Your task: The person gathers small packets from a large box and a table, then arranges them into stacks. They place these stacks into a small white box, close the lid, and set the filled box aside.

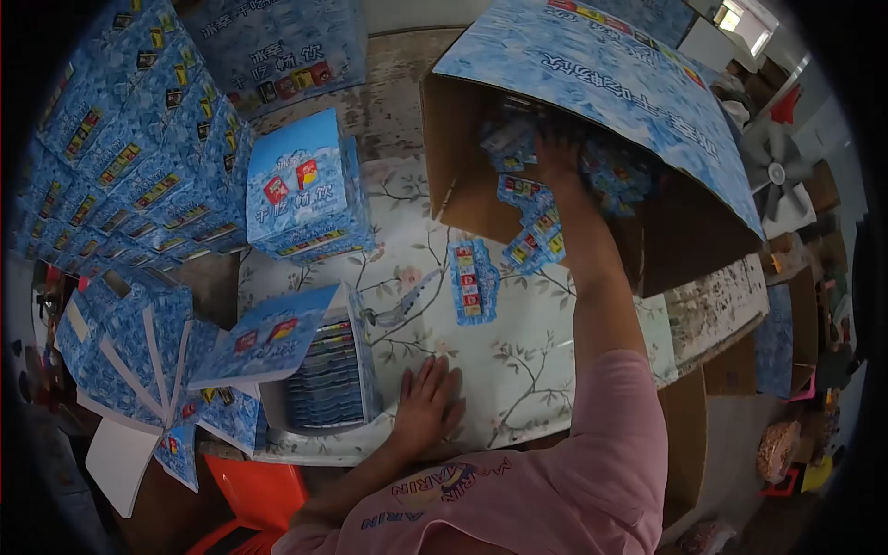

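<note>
My left hand [427, 405] lies flat on the flower-patterned tablecloth [536, 370], fingers stretched out, holding nothing. Just left of it stands an open blue display box [370, 370] packed with a stack of flat packets [324, 375], its lid tilted back to the left. My right hand [559, 155] reaches deep into a large carton [592, 74] lying on its side. Its fingers look spread over blue card packets [610, 180] there, though shadow dims them. More packets [536, 236] spill from the carton's mouth, and one strip of packets [472, 282] lies on the cloth.
A closed blue display box [296, 185] stands behind the open one. Many similar boxes [139, 139] are piled at the left, with unfolded box blanks [139, 361] below them. Another printed carton [277, 46] is at the back. A red-orange chair [259, 486] sits under the near edge.
</note>
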Demonstrator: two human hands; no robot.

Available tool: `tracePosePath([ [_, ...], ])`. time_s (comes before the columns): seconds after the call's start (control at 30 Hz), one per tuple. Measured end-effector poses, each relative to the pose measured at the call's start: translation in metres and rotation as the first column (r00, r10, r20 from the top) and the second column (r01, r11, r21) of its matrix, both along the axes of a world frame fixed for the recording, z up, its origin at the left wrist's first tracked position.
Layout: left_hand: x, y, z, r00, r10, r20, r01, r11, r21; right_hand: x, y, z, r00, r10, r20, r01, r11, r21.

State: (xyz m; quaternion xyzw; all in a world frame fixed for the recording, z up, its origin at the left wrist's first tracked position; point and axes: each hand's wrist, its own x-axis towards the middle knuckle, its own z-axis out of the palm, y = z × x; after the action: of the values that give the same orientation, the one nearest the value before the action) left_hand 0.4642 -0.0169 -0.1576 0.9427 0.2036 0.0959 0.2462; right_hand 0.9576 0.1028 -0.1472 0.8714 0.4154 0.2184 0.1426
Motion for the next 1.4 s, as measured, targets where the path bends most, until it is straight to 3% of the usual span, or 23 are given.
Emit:
tracePosePath([
  [0.13, 0.001, 0.003, 0.006, 1.0, 0.0, -0.023, -0.002, 0.996, -0.085, 0.024, 0.023, 0.002, 0.994, 0.013, -0.112, -0.023, 0.996, -0.089],
  [0.23, 0.003, 0.006, 0.005, 0.998, -0.009, -0.055, 0.003, 0.994, -0.111, 0.052, 0.036, 0.0, 0.994, 0.098, -0.046, -0.099, 0.995, -0.01],
  [0.3, 0.001, 0.006, -0.003, 0.999, -0.009, -0.037, 0.006, 0.996, -0.088, 0.052, 0.039, 0.011, 0.981, 0.073, -0.178, -0.034, 0.976, 0.213],
  [0.33, 0.0, 0.007, -0.005, 1.0, -0.011, -0.011, 0.011, 0.998, -0.064, 0.054, 0.043, 0.006, 0.98, 0.078, -0.181, -0.038, 0.976, 0.214],
  [0.43, 0.0, 0.007, -0.004, 1.0, -0.003, 0.002, 0.003, 0.997, -0.077, 0.047, 0.049, 0.009, 0.994, 0.064, -0.083, -0.033, 0.942, 0.333],
  [0.5, 0.0, 0.007, -0.003, 1.0, -0.003, -0.012, 0.002, 0.997, -0.083, 0.037, 0.044, 0.018, 0.994, -0.011, -0.106, 0.003, 0.997, -0.073],
  [0.63, 0.001, 0.007, 0.005, 1.0, 0.011, -0.004, -0.012, 0.993, -0.119, 0.011, -0.002, 0.01, 0.972, -0.002, -0.234, -0.049, 0.977, -0.209],
  [0.7, 0.0, 0.007, 0.003, 1.0, 0.015, 0.026, -0.012, 0.994, -0.11, -0.013, -0.046, -0.01, 0.919, 0.373, 0.129, -0.382, 0.923, 0.049],
  [0.73, -0.001, 0.005, 0.001, 0.998, 0.026, 0.051, -0.022, 0.996, -0.092, -0.035, -0.07, -0.003, 0.921, 0.369, 0.122, -0.375, 0.927, 0.03],
  [0.8, -0.002, 0.005, -0.003, 0.997, 0.03, 0.065, -0.026, 0.997, -0.067, -0.101, -0.109, 0.019, 0.855, 0.511, -0.086, -0.499, 0.857, 0.132],
  [0.87, -0.003, 0.004, -0.007, 0.993, 0.039, 0.107, -0.036, 0.999, -0.035, -0.156, -0.144, 0.026, 0.84, 0.533, -0.104, -0.516, 0.843, 0.152],
  [0.93, -0.001, 0.004, -0.004, 0.986, 0.079, 0.148, -0.068, 0.995, -0.077, -0.202, -0.176, 0.023, 0.823, 0.556, -0.117, -0.534, 0.827, 0.177],
  [1.0, 0.004, 0.003, -0.013, 0.92, 0.206, 0.333, -0.103, 0.948, -0.3, -0.246, -0.203, 0.011, 0.753, 0.65, -0.1, -0.62, 0.753, 0.223],
  [1.03, 0.009, 0.003, -0.011, 0.922, 0.21, 0.325, -0.108, 0.946, -0.307, -0.263, -0.212, 0.009, 0.719, 0.676, -0.162, -0.627, 0.732, 0.268],
  [1.07, 0.016, 0.002, -0.008, 0.928, 0.194, 0.318, -0.103, 0.954, -0.282, -0.277, -0.221, 0.01, 0.715, 0.678, -0.171, -0.628, 0.73, 0.268],
  [1.13, 0.025, -0.004, -0.003, 0.935, 0.183, 0.305, -0.106, 0.962, -0.251, -0.298, -0.231, 0.02, 0.625, 0.683, -0.377, -0.587, 0.73, 0.35],
  [1.17, 0.03, -0.006, -0.001, 0.966, 0.165, 0.199, -0.138, 0.98, -0.141, -0.297, -0.23, 0.024, 0.619, 0.689, -0.376, -0.59, 0.725, 0.356],
  [1.2, 0.032, -0.007, 0.001, 0.984, 0.156, 0.088, -0.154, 0.988, -0.028, -0.289, -0.225, 0.029, 0.579, 0.661, -0.478, -0.449, 0.748, 0.49],
  [1.23, 0.034, -0.007, -0.001, 0.984, 0.159, 0.086, -0.157, 0.987, -0.024, -0.28, -0.218, 0.035, 0.519, 0.637, -0.57, -0.282, 0.757, 0.589],
  [1.3, 0.036, -0.008, -0.009, 0.985, 0.153, 0.077, -0.157, 0.986, 0.047, -0.265, -0.191, 0.049, 0.659, 0.397, -0.639, -0.103, 0.889, 0.446],
  [1.33, 0.034, -0.008, -0.003, 0.985, 0.155, 0.078, -0.159, 0.986, 0.053, -0.26, -0.178, 0.041, 0.658, 0.402, -0.637, -0.104, 0.886, 0.451],
  [1.4, 0.03, -0.004, 0.014, 0.991, 0.124, 0.045, -0.117, 0.985, -0.128, -0.25, -0.154, 0.016, 0.745, 0.31, -0.591, -0.163, 0.943, 0.289],
])
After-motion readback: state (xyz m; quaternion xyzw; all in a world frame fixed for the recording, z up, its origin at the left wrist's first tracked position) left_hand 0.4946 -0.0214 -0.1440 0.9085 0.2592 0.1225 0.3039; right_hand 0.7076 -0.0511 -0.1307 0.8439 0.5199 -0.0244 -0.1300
